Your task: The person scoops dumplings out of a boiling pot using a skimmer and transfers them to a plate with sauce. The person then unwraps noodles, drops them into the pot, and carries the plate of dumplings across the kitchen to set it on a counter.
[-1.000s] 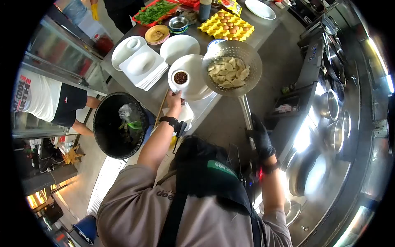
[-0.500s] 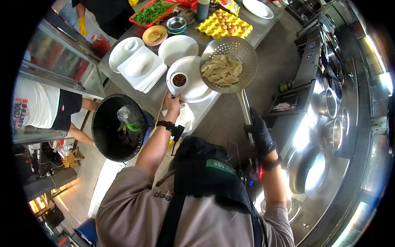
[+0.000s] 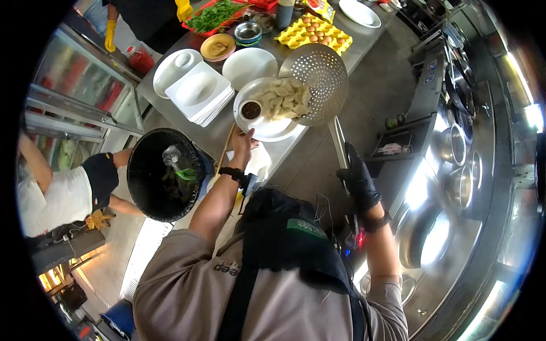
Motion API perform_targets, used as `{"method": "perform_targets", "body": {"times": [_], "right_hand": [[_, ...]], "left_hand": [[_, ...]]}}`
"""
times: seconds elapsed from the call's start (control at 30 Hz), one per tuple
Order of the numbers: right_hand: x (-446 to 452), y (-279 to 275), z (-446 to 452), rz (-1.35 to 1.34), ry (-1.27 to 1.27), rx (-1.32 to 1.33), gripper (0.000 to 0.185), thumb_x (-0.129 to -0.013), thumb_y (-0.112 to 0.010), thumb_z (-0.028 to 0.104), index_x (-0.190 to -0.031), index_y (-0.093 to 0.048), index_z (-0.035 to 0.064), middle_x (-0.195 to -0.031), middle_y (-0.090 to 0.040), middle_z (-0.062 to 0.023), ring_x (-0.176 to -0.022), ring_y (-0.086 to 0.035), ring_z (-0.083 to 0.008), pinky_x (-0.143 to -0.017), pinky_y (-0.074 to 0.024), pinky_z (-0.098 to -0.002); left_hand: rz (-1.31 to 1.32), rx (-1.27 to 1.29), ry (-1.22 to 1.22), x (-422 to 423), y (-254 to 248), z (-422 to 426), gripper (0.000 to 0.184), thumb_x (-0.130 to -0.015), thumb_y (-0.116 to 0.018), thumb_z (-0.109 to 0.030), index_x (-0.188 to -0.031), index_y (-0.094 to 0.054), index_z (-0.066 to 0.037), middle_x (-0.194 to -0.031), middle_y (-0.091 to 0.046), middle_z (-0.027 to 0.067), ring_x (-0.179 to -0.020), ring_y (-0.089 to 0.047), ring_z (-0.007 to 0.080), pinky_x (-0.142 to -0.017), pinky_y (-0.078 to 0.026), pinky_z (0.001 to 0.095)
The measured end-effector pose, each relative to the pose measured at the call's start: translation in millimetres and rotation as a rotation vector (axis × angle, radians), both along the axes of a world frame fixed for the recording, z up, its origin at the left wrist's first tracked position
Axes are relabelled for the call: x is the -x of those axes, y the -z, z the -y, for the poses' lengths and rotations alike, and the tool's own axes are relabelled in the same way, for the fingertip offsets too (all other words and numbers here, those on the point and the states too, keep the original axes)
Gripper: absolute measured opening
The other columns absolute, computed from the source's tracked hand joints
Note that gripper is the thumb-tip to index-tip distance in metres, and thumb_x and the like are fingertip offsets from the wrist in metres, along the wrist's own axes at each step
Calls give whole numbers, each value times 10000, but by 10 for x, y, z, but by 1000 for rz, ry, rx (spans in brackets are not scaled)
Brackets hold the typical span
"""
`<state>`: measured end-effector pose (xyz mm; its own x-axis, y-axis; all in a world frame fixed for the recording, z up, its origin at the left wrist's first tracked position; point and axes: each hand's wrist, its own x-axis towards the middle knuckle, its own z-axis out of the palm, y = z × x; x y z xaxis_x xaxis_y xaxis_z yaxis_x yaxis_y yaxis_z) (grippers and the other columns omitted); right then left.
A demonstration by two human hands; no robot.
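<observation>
My right hand (image 3: pixel 359 183), in a black glove, is closed around the long handle of a perforated skimmer (image 3: pixel 323 74). The skimmer is tipped over the right side of a white plate (image 3: pixel 273 132). Pale dumplings (image 3: pixel 284 99) lie in a heap on that plate, some of them against the skimmer's rim. A small cup of dark sauce (image 3: pixel 250 109) sits on the plate's left part. My bare left hand (image 3: pixel 243 146) grips the plate's near rim, its fingertips partly hidden. White square plates (image 3: pixel 199 94) are stacked to the left.
A yellow egg tray (image 3: pixel 313 34), a tray of greens (image 3: pixel 213 16) and stacked bowls (image 3: pixel 247 33) stand on the steel table. A black bin (image 3: pixel 139 182) is at left, beside a person in a white shirt (image 3: pixel 62 207). Someone in yellow gloves (image 3: pixel 110 37) stands behind. Pans (image 3: pixel 453 143) line the right counter.
The skimmer has tilted, and the dumplings have slid from it onto the plate. My left hand stays at the plate's rim. The person at left has shifted.
</observation>
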<state>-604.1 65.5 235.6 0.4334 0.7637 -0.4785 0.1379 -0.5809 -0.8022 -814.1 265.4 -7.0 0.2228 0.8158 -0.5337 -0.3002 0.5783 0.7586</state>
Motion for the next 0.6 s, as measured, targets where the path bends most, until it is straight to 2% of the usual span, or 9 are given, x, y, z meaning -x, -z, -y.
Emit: {"method": "perform_targets", "body": {"times": [0.1, 0.17, 0.2, 0.3, 0.37, 0.5, 0.6], "right_hand": [[49, 6, -2, 135, -102, -56, 748, -703, -558, -92, -1393, -272, -47, -1376, -413, -177, -1156, -485, -201, -944, -400, -282], [44, 68, 18, 295, -181, -83, 752, -691, -551, -99, -1385, -262, -71, -1425, -347, -201, -1324, -319, -225, -1060, -271, -288], [57, 52, 23, 295, -182, -83, 752, -691, -551, -99, -1385, -262, -71, -1425, -347, -201, -1324, -319, -225, -1060, -271, -288], [124, -91, 23, 351, -204, -61, 761, -691, -560, -76, -1392, -265, -51, -1421, -345, -218, -1303, -359, -253, -1050, -293, -302], [173, -176, 27, 540, -227, -85, 781, -678, -546, -26, -1407, -266, 6, -1188, -487, -314, -1034, -527, -406, -858, -436, -392], [184, -290, 149, 651, -212, -14, 785, -679, -534, -19, -1412, -256, 13, -1182, -481, -313, -1029, -515, -426, -841, -438, -405], [163, -364, 225, 665, -146, -9, 795, -671, -539, -36, -1413, -259, 16, -1202, -471, -305, -1058, -505, -410, -879, -429, -402]], "left_hand": [[-27, 41, -3, 8, 104, -4, 333, -846, -559, 18, -1162, -454, 8, -981, -596, 165, -756, -651, 251, -584, -575, 348], [-21, 36, 81, 37, 127, -5, 441, -853, -575, -36, -1259, -401, -33, -1113, -555, 163, -911, -625, 301, -734, -545, 410], [-21, 36, 81, 47, 105, 1, 441, -853, -575, -36, -1259, -401, -33, -1113, -555, 163, -911, -625, 301, -734, -545, 410], [27, -1, 86, 58, 76, 9, 444, -854, -573, -34, -1265, -407, -62, -1111, -562, 132, -914, -622, 278, -731, -542, 401], [-1, 80, 37, 36, 110, -26, 433, -854, -574, -33, -1255, -416, -73, -1110, -562, 121, -922, -616, 257, -738, -541, 394], [-10, 69, 2, -32, 142, -12, 394, -843, -572, 16, -1205, -421, -26, -1065, -556, 159, -887, -613, 277, -691, -569, 408], [-1, 82, 42, -48, 131, -35, 377, -865, -572, -45, -1217, -440, -74, -1121, -548, 124, -961, -595, 237, -750, -547, 369]]}}
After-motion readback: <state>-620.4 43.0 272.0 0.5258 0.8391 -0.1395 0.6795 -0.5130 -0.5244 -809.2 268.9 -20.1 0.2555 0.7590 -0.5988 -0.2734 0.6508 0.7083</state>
